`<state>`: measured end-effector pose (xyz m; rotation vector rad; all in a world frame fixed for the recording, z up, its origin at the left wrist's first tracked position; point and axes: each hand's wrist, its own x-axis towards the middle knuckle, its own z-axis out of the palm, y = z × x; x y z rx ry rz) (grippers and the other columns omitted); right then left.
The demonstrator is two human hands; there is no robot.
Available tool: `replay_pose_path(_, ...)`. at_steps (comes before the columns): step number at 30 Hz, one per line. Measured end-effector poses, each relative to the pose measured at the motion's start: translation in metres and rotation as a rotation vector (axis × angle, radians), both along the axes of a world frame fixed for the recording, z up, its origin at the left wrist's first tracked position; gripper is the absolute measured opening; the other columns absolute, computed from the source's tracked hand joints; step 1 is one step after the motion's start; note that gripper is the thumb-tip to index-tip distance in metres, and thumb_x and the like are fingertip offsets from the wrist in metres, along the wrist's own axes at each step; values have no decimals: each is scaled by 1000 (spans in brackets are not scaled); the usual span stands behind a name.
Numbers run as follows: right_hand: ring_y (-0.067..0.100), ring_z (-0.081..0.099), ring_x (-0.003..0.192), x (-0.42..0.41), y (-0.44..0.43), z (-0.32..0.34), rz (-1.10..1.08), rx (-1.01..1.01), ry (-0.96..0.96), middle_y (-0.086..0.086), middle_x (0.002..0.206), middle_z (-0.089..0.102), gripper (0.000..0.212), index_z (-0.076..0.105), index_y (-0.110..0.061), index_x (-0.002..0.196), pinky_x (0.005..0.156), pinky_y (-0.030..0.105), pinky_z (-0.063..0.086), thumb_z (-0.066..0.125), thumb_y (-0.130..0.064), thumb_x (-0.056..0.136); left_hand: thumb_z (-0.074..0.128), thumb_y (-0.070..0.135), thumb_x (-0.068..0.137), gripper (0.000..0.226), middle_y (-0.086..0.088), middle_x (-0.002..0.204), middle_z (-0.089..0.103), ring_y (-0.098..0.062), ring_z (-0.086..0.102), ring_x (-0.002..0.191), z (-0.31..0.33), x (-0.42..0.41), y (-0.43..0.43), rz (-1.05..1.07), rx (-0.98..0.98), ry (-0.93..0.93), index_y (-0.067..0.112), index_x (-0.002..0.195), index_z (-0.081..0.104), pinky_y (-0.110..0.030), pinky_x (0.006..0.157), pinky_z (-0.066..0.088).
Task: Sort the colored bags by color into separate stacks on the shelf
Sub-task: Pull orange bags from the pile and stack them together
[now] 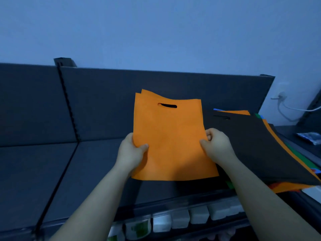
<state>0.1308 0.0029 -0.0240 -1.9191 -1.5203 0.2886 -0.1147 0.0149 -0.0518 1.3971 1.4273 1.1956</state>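
1. i see the dark grey metal shelf (43, 171) bare on the left, a black slotted upright (66, 100) dividing its back panel.
2. my left hand (131, 150) pinches the left edge of the flat orange non-woven bag with a cut-out handle slot (171, 140), thumb on top.
3. orange bag is held above the shelf centre, slot end away from me.
4. my right hand (216, 145) clamps the bag's right edge, fingers curled.
5. right of it, a mixed stack lies on the shelf, a flat black bag (257, 145) on top, orange, green and blue edges (305, 164) poking out.
6. white boxes (180, 220) sit on the lower level.
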Motion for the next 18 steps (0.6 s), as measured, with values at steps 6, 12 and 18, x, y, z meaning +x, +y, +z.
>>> replay_pose_path(6, 13, 60, 79, -81, 9, -2, 105, -8, -2, -3, 89, 63, 14, 58, -15, 104, 61, 25, 47, 55, -12, 90, 66, 21, 88, 29, 13, 99, 55, -11, 54, 90, 0, -85, -15, 110, -17, 45, 25, 112, 50, -27, 77, 42)
replay_pose_path(12, 12, 60, 79, -178, 9, -8, 219, -32, 25, -6, 89, 62, 13, 58, -19, 101, 67, 31, 52, 53, -13, 91, 68, 22, 86, 32, 8, 102, 57, -13, 55, 91, -1, -181, -39, 213, -52, 107, 19, 115, 53, -29, 78, 43)
replay_pose_path(18, 11, 61, 77, -279, 2, -19, 353, -37, 77, -5, 87, 64, 12, 58, -19, 99, 67, 31, 53, 52, -12, 91, 64, 24, 89, 24, 6, 101, 57, -15, 54, 90, -5, -276, -69, 324, -98, 179, 19, 109, 51, -29, 77, 42)
